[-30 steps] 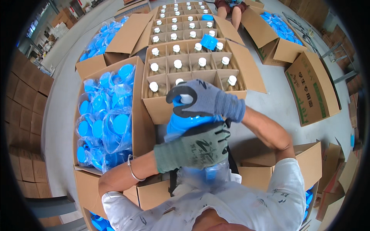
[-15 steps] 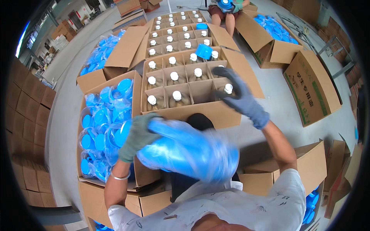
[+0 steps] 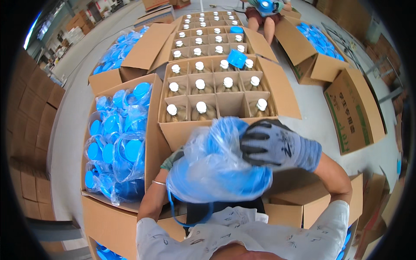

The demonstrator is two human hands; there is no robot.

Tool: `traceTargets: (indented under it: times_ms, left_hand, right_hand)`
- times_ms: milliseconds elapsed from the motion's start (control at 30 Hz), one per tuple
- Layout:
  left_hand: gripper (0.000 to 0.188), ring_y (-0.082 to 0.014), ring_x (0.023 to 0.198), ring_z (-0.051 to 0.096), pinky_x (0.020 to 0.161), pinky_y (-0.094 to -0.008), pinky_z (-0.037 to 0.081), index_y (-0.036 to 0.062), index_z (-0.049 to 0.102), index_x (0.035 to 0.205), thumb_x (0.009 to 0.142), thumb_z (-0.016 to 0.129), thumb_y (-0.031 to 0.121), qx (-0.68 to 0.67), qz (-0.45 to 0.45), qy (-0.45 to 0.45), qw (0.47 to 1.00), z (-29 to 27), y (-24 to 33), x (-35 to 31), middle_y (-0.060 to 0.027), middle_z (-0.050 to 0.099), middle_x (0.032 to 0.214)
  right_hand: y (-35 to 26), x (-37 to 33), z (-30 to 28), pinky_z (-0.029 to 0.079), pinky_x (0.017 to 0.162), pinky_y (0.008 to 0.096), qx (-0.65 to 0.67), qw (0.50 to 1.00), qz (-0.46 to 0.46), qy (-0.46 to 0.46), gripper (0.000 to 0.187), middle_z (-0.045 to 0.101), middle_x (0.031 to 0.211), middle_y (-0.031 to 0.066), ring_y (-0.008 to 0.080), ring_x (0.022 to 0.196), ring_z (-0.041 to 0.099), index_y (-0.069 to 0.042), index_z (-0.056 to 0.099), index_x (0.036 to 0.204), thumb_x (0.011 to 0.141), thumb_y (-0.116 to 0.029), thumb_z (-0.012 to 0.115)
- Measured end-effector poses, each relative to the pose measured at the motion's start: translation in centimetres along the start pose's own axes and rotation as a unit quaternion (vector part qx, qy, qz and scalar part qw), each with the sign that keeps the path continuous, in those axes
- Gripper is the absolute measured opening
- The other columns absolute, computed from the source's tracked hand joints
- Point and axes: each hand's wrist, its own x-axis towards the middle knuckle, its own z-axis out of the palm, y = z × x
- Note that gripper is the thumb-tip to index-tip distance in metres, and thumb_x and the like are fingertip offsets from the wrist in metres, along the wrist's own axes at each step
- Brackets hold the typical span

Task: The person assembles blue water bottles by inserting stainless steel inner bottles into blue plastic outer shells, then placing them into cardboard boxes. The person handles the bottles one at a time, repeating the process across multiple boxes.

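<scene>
Between my two gloved hands, in front of my lap, is a blue plastic jug (image 3: 216, 182) in a crinkled clear bag, slightly blurred. My left hand (image 3: 172, 159), in a grey-green glove, holds it from the left; its fingers are mostly hidden behind the bag. My right hand (image 3: 266, 145), in a grey-blue glove with black fingers, is closed over the bag's upper right side. A blue cord (image 3: 171, 206) hangs below on the left. Just beyond, a divided carton (image 3: 216, 119) holds clear bottles with white tops (image 3: 201, 108); one front-row cell (image 3: 236, 106) has no bottle.
An open carton (image 3: 154, 130) of bagged blue jugs (image 3: 115, 138) stands at my left. A blue cup-like piece (image 3: 236, 58) rests on the bottles. More divided cartons run away behind. A closed-looking carton (image 3: 355, 110) stands right. Another person (image 3: 264, 21) sits at the far end.
My right hand has come down from the bottle carton onto the bagged jug. The jug has turned and drawn closer to upright, and its cord now dangles. My left hand has slipped partly behind it.
</scene>
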Motion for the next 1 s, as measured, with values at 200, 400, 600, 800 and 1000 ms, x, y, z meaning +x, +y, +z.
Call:
traceTargets:
  times_ms: [200,400,600,800,1000]
  left_hand:
    - [0.03,-0.0124,0.086,0.062,0.076,-0.0271,0.051,0.0013,0.063,0.113,0.087,0.062,0.017,-0.018,0.015,0.041,0.999,0.6,-2.0,-1.7,-0.0057,0.066,0.099]
    - [0.029,-0.0129,0.08,0.061,0.071,-0.0276,0.051,0.0008,0.064,0.108,0.084,0.067,0.018,0.306,0.275,0.205,0.888,2.1,-5.0,-5.5,-0.0051,0.066,0.089]
    - [0.02,-0.0155,0.076,0.063,0.067,-0.0276,0.053,0.0018,0.064,0.102,0.088,0.063,0.016,-0.076,0.191,0.311,0.928,5.6,-1.3,-8.1,-0.0084,0.065,0.089]
    - [0.031,-0.0153,0.093,0.061,0.081,-0.0288,0.053,0.0002,0.055,0.12,0.094,0.053,0.018,-0.146,0.242,0.232,0.931,5.1,-3.5,-7.9,-0.0094,0.062,0.109]
    - [0.056,-0.0283,0.107,0.059,0.092,-0.0388,0.047,0.0064,0.046,0.134,0.081,0.063,0.007,0.412,0.35,0.317,0.779,5.0,2.1,-12.5,-0.0188,0.057,0.122]
  right_hand:
    - [-2.2,-1.1,1.5,0.047,0.083,0.0404,0.133,0.96,0.243,-0.05,0.048,0.062,0.104,0.0093,0.0266,0.094,0.06,-0.011,0.059,0.113,0.073,-0.034,0.069]
    - [4.0,-7.6,6.8,0.047,0.085,0.0382,0.199,0.871,0.424,0.148,0.045,0.062,0.107,0.0153,0.0277,0.093,0.06,-0.002,0.055,0.12,0.079,-0.014,0.07]
    - [-5.7,6.2,1.6,0.032,0.109,0.044,0.167,0.977,0.114,0.067,0.058,0.04,0.141,0.0073,0.024,0.127,0.042,-0.018,0.044,0.136,0.083,-0.03,0.065]
    - [-10.3,8.2,10.5,0.015,0.107,0.0665,0.001,0.997,-0.034,-0.073,0.077,0.038,0.142,0.007,0.0321,0.133,0.032,-0.03,0.046,0.134,0.063,-0.051,0.068]
    - [-6.1,12.3,10.3,0.024,0.108,0.0562,0.185,0.981,0.011,0.062,0.065,0.052,0.126,0.0132,0.0379,0.12,0.045,-0.012,0.054,0.124,0.064,-0.033,0.068]
